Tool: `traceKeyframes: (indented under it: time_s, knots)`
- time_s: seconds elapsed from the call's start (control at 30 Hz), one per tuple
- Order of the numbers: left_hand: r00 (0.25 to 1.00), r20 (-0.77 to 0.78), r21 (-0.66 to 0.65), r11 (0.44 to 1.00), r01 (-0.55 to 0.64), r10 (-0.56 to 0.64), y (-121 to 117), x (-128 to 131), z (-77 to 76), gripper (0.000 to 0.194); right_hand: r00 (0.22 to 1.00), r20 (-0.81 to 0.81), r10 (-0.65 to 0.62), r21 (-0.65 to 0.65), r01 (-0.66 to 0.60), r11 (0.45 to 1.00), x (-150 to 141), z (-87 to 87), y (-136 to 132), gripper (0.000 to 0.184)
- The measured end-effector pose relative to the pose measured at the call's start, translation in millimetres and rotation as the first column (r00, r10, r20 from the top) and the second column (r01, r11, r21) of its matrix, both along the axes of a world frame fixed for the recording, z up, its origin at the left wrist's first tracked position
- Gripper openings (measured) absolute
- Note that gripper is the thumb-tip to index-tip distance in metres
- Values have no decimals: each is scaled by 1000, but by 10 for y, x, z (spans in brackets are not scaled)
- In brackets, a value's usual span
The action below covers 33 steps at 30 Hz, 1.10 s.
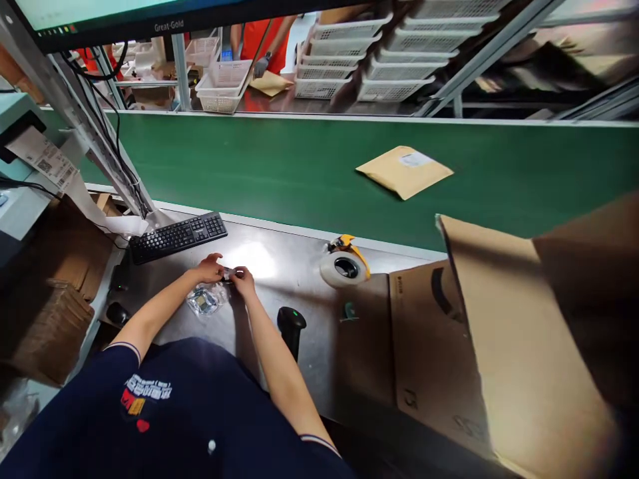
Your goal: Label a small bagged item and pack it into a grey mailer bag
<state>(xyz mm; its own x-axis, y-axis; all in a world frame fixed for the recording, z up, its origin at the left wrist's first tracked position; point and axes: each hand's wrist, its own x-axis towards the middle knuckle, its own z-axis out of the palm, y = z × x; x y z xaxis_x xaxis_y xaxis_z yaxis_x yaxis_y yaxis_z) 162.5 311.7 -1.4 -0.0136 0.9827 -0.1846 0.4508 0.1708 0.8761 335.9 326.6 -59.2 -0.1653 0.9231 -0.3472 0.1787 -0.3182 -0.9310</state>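
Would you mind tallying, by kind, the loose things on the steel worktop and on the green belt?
Clear plastic packet, under the left hand and right hand: 1
Keyboard: 1
Tape dispenser: 1
Handheld scanner: 1
Flat cardboard boxes: 1 stack, number unclear
Padded envelope on the belt: 1
Total: 6

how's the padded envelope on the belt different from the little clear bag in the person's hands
The padded envelope is opaque tan paper with a white label; the clear bag is see-through plastic, its contents showing. The envelope lies alone on the green conveyor belt, untouched; the bag sits on the steel table, its top edge pinched by the left hand and right hand. The envelope looks larger. Both lie flat.
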Motion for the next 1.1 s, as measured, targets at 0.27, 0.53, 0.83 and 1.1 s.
traceKeyframes:
  time_s: [0.27,0.53,0.83,1.1]
  knots:
    - [984,26,-13,984,176,-176,-55,-92,-21,18,937,-121,328,-75,-338,938,80,75,15,23]
    - [982,-73,-82,983,167,-173,-276,-118,-146,7,904,-83,419,-89,-426,900,129,-26,-285,20]
    - [932,-193,-371,902,220,-307,-623,-192,-385,17,989,-2,148,19,-148,989,338,-307,-850,33]
    - [935,-338,-225,974,31,-108,-542,30,-394,40,999,-38,30,34,-29,999,122,-338,-838,52]
